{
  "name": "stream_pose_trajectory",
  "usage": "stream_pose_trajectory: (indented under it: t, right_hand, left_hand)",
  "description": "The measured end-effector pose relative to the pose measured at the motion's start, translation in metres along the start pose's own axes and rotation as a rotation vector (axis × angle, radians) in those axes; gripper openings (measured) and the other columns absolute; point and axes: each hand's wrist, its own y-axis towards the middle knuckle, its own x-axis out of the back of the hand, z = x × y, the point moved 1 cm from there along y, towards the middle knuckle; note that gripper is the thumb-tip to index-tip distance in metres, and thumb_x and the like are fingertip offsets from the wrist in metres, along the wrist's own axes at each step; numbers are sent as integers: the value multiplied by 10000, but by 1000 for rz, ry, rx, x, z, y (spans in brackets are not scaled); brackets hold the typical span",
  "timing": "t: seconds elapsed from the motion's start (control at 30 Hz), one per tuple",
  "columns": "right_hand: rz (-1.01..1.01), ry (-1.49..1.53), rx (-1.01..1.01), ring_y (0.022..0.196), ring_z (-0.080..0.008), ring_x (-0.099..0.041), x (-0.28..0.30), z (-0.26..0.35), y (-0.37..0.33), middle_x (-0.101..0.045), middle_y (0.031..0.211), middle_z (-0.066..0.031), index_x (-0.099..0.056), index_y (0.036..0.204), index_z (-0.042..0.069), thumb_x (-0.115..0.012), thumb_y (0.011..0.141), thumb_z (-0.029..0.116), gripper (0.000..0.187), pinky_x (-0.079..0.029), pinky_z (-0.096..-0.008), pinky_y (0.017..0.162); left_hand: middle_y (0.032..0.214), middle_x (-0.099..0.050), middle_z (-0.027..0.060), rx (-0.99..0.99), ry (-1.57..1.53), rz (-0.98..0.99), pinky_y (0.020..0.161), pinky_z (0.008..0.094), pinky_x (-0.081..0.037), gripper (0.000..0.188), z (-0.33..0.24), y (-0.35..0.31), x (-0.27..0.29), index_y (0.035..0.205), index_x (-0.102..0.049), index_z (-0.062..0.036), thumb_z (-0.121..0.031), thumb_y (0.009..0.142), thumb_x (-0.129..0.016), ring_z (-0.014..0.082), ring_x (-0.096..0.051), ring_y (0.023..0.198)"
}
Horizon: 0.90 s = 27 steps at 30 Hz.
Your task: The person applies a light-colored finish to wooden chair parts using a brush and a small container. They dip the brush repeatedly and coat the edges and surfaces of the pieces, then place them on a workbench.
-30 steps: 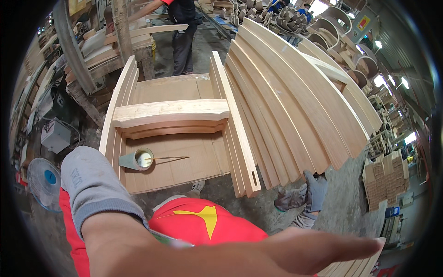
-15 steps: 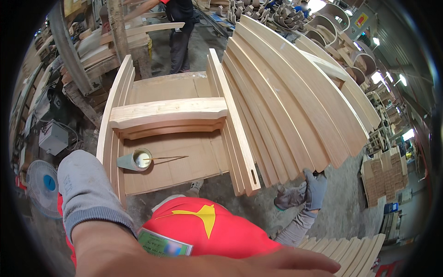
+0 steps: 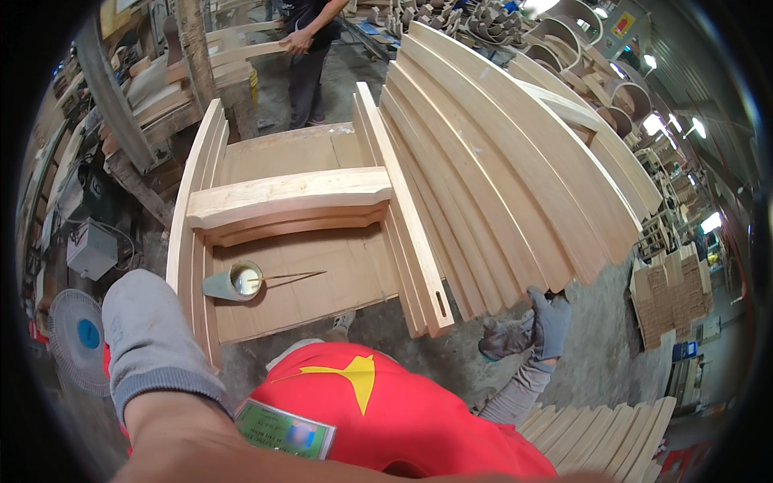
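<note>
I reference every position to the wooden frame (image 3: 290,191). The gloved right hand (image 3: 551,326) sits to the right of its near end, just below the curved boards (image 3: 515,177); its fingers are curled on a loose grey glove (image 3: 506,338). The left hand (image 3: 576,478) (a blurred sliver, nearer than the frame) shows no finger state I can tell. Inside the frame stands a cup (image 3: 222,286).

Head view: the left of two head-worn fisheye cameras looks steeply down and forward over the red shirt (image 3: 427,410), very near at the lower edge. The wooden frame (image 3: 290,196) lies at middle range; a co-worker (image 3: 307,84) appears farther off, by the upper edge. Straight lines bend toward the periphery.
</note>
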Motion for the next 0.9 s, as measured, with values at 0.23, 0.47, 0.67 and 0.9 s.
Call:
stream_pose_trajectory:
  t: [0.23,0.47,0.67,0.9]
  right_hand:
    - [-47,25,37,634,-139,-504,-4,0,1,-599,702,-67,-600,834,-62,-705,745,173,273,-421,-303,604]
    - [-43,41,44,567,-135,-466,-4,-7,3,-562,615,-50,-585,759,-60,-709,744,187,277,-392,-324,530]
    - [-65,24,26,582,-121,-463,-3,-6,3,-555,628,-44,-595,807,-69,-710,745,186,287,-400,-306,540]
    - [-49,14,-1,632,-128,-501,-2,6,0,-604,707,-83,-588,902,-79,-709,735,204,350,-428,-291,591]
  left_hand:
    - [674,-602,68,16,27,27,795,395,-486,152,-3,-3,12,771,-683,-4,-136,822,-628,179,-590,685]
    - [669,-598,66,19,36,46,791,394,-485,149,-6,-1,11,770,-684,-3,-133,818,-632,177,-585,677]
    - [664,-594,64,14,40,57,788,394,-484,146,-11,1,15,769,-685,-2,-131,814,-635,176,-580,671]
    - [658,-590,63,23,51,68,784,393,-483,143,-14,1,14,768,-686,0,-128,809,-639,175,-575,663]
